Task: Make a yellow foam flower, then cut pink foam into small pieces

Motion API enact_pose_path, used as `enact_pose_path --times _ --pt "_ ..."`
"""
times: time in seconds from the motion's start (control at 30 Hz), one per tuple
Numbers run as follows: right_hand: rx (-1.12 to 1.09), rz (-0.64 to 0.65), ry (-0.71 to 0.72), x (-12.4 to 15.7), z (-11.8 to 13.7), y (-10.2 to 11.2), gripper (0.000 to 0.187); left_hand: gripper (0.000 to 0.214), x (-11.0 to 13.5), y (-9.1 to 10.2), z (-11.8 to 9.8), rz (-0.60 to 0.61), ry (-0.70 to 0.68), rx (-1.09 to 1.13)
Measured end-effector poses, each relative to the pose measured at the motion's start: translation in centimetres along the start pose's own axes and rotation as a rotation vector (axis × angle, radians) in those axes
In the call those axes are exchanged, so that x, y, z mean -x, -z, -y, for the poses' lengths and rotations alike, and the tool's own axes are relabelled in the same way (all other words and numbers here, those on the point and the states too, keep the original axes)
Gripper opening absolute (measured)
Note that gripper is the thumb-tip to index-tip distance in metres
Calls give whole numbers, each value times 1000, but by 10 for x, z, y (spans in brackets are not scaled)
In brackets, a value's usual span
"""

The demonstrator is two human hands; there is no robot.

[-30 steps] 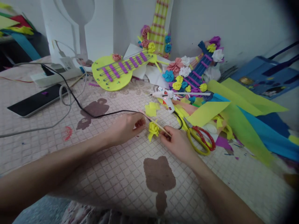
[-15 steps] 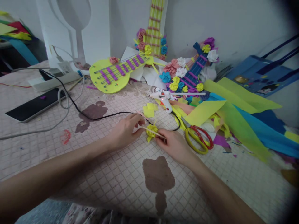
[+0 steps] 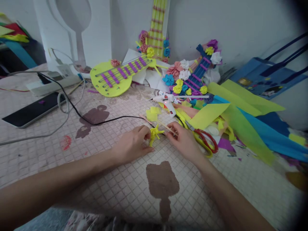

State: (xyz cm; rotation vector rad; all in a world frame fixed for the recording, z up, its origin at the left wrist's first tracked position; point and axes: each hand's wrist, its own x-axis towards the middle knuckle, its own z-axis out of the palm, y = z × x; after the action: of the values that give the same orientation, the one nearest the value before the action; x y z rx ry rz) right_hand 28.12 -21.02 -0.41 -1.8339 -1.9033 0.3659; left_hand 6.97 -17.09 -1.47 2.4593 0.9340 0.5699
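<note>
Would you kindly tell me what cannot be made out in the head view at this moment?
All in the head view:
- Lower end of the stick: hidden in the right hand.
- Whether the left hand grips or only touches the yellow flower: its curled fingers hide the contact.
- Top of the upright guitar: cut off by the upper edge.

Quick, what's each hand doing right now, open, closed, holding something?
Left hand: fingers curled at the yellow flower; whether it grips can't be told.
Right hand: closed, holding the thin stick.
</note>
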Motion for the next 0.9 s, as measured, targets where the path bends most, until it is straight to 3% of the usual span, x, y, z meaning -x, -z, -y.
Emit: enact_pose_path --times 0.23,0.37,0.53,0.7,0.8,0.9 --pt "-36 -8 66 -1 2 -6 6 27 -1 -4 0 -30 -47 -24" --pt "55 57 54 0 2 -7 15 19 -1 -8 0 -64 -94 -69" --pt "91 151 14 2 5 0 18 32 -3 -8 9 -120 -110 -108" --pt "-11 66 -3 3 7 7 18 34 -4 -5 12 -133 -121 -113" --pt "-53 22 8 3 9 6 22 24 -2 -4 8 -112 -116 -77" --pt "-66 5 29 4 10 2 14 29 -1 -4 2 -115 -111 -65"
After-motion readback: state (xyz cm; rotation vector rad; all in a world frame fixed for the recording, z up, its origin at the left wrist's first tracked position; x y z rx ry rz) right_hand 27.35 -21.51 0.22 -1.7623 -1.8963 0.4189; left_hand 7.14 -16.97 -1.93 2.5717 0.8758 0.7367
